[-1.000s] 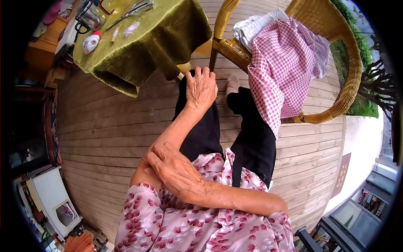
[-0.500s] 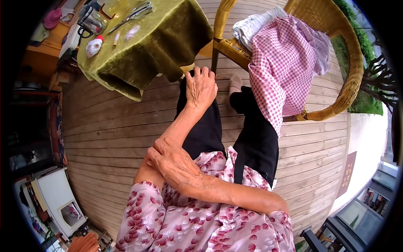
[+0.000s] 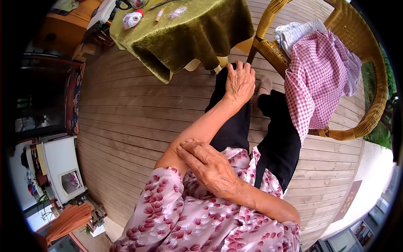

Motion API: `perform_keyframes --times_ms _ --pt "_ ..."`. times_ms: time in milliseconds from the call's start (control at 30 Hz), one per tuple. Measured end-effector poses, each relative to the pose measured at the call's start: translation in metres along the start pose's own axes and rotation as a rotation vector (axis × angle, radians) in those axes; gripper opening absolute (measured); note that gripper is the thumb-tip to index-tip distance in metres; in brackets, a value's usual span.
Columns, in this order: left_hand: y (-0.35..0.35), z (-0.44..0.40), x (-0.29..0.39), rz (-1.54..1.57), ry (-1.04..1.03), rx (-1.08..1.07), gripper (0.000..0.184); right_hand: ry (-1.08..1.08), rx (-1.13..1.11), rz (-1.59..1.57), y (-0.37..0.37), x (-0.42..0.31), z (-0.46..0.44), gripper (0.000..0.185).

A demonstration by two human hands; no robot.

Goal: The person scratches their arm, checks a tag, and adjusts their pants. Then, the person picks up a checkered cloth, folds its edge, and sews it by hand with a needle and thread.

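My left hand (image 3: 240, 82) rests on the knee of my black trousers (image 3: 230, 126), its fingers apart and bent over the knee. Nothing shows in it. My right hand (image 3: 212, 168) crosses my body and lies on the inner left forearm near the elbow, fingers stretched out and holding nothing. Both arms come out of a pink floral shirt (image 3: 155, 206). Beyond the left hand hangs the edge of a green velvet tablecloth (image 3: 189, 40). To the right, a pink gingham cloth (image 3: 317, 75) drapes off a wicker chair (image 3: 369, 122) towards my right leg.
On the table lie a white bundle with a red top (image 3: 132, 19), a small roll (image 3: 159, 15), a tangle of pale thread (image 3: 178, 12) and partly visible scissors (image 3: 161, 4). A folded pale cloth (image 3: 298, 33) is on the chair. A white cabinet (image 3: 63, 168) stands left on the plank floor (image 3: 126, 122).
The view has turned left, so table, chair and legs sit further right. My right hand has slid along the left forearm, its fingers now straighter. The left hand stays on the knee.
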State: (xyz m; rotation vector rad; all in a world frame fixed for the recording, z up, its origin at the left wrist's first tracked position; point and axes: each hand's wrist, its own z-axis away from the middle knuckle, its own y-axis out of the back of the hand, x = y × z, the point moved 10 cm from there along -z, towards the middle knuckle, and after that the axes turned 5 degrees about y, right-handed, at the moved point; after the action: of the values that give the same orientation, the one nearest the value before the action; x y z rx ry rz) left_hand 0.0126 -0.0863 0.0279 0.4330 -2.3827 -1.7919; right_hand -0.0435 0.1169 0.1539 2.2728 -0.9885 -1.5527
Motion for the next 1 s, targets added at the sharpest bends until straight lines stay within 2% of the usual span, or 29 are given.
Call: perform_keyframes --times_ms 500,767,1000 --pt "-0.007 0.001 0.006 -0.088 -0.025 -0.006 0.031 0.037 -0.017 -0.004 -0.006 -0.008 0.007 0.056" --pt "-0.009 -0.001 0.006 -0.106 -0.021 -0.025 0.032 0.014 0.1 0.033 0.006 0.002 0.005 0.042" --pt "-0.009 0.0 0.01 -0.111 -0.031 -0.039 0.033 0.041 0.163 0.055 0.012 0.005 0.009 0.037"
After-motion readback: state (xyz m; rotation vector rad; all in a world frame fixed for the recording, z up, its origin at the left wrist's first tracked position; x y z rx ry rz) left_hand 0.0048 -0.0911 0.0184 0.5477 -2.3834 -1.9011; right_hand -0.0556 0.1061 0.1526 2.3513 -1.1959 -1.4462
